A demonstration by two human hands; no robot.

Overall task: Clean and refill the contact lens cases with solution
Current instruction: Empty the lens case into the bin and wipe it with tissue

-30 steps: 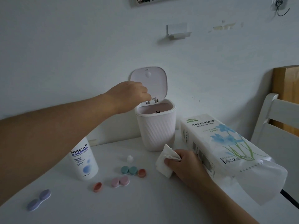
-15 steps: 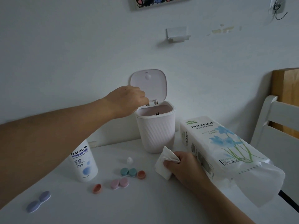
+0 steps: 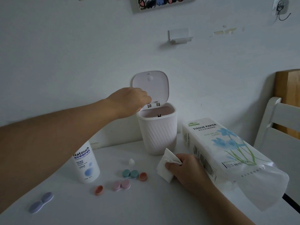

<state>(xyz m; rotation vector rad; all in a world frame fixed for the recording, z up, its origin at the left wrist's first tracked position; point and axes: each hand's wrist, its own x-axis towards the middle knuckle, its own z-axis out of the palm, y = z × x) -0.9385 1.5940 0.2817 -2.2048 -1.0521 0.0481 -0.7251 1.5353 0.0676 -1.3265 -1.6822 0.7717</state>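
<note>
Ribbed plastic bin (image 3: 158, 135) stands at 12 o'clock on the smooth white table (image 3: 146, 207), hinged lid (image 3: 151, 85) upright. Left hand (image 3: 129, 101) hovers at its rim, fingers curled; contents cannot be told. Right hand (image 3: 186, 171) grips a crumpled tissue (image 3: 167, 166). Oval lens cases: teal (image 3: 129, 173), pink (image 3: 121, 185), lilac (image 3: 40, 202) at 8 o'clock. Solution bottle (image 3: 86, 164) upright, 9 o'clock. Both hands unchanged from a moment ago.

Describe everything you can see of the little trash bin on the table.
The small bin stands upright at the back of the white table, against the wall. It looks like pale pinkish-white plastic with slanted ribs down its body. Its hinged lid is flipped up, showing the open mouth and a pinkish inner rim. The left hand hovers at the rim; whether it touches is unclear. The tissue pack lies just to its right.
</note>
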